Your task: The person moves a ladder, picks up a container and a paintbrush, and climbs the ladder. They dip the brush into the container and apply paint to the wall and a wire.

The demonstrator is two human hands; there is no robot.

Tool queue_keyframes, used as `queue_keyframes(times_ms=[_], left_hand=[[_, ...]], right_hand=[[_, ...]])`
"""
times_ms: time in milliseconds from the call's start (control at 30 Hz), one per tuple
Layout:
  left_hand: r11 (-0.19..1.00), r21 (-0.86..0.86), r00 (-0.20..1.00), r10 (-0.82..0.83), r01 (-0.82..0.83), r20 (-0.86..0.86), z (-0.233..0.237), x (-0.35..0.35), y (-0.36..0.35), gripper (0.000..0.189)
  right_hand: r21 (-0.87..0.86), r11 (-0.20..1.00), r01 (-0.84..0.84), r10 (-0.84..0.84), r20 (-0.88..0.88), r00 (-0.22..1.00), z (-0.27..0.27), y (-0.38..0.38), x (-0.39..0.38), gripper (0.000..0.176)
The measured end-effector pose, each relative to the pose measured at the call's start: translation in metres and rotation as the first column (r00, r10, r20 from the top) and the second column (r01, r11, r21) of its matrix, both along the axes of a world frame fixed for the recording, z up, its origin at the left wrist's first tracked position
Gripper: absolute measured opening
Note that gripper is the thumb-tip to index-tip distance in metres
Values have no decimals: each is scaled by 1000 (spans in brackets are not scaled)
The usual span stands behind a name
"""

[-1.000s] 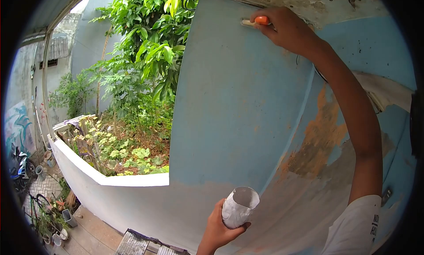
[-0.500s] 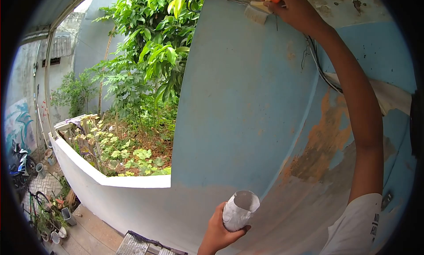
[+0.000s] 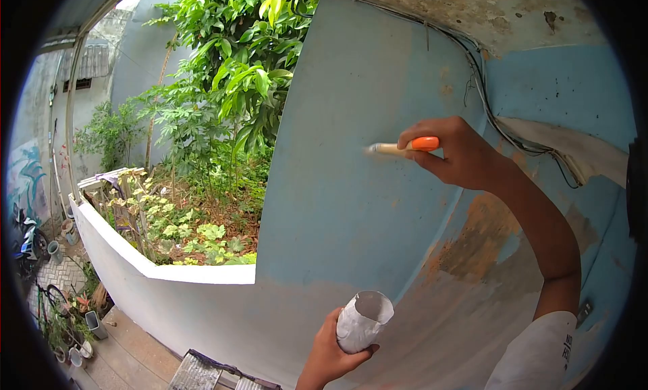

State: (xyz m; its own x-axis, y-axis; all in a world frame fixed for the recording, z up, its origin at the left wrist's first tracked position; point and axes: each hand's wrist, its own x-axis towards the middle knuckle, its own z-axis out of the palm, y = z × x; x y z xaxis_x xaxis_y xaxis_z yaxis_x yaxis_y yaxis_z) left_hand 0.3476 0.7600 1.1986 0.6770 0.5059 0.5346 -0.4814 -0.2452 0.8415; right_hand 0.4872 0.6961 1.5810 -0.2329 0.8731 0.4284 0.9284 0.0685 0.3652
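Head view is showing the right hand (image 3: pixel 459 157) gripping the orange-handled brush (image 3: pixel 405 147) with curled fingers, bristles pointing along the blue wall (image 3: pixel 351 201), while the left hand (image 3: pixel 331 353) is clasping the paint-coated cup (image 3: pixel 361 322) low beside that wall, so holding the cup upright and stroking evenly is seeming wisest.

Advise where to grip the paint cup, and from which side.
Wrap the cup below its open rim, from the lower left as the left hand does; it stands near upright, mouth up, so a side wrap should hold it level.
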Motion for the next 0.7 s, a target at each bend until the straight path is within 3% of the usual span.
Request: queue_keyframes(times_ms=[33,100,133,200,300,367,467,600,700], left_hand=[[1000,-1,1000,-6,6,-6,1,-1,0,96],[1000,-7,1000,-9,9,0,2,-1,-1,96],[1000,-17,1000,-13,13,5,2,-1,-1,96],[1000,-18,1000,-15,15,-2,2,-2,-3,96],[1000,-12,1000,-2,2,-5,3,0,-1,95],[1000,-1,1000,3,-3,-9,3,-1,0,95],[1000,0,1000,4,-4,-5,4,-3,0,95],[1000,-6,1000,-1,1,-2,4,-2,-1,95],[1000,-12,1000,-1,1,5,1,-1,-2,93]], right_hand=[[0,1000,0,0,2,1000,2,0,-1,13],[-109,989,104,-121,-163,979,8,2,0,8],[-105,989,105,-121,-163,979,19,6,-2,8],[26,956,293,-293,-14,956,55,17,-8,13],[144,959,243,-260,122,958,98,31,-8,15],[344,937,-67,-88,415,906,130,45,11,13],[441,891,-105,-187,568,801,159,48,10,22],[386,873,-300,-58,691,721,141,46,21,17],[317,947,-46,-150,565,811,86,24,24,22]])
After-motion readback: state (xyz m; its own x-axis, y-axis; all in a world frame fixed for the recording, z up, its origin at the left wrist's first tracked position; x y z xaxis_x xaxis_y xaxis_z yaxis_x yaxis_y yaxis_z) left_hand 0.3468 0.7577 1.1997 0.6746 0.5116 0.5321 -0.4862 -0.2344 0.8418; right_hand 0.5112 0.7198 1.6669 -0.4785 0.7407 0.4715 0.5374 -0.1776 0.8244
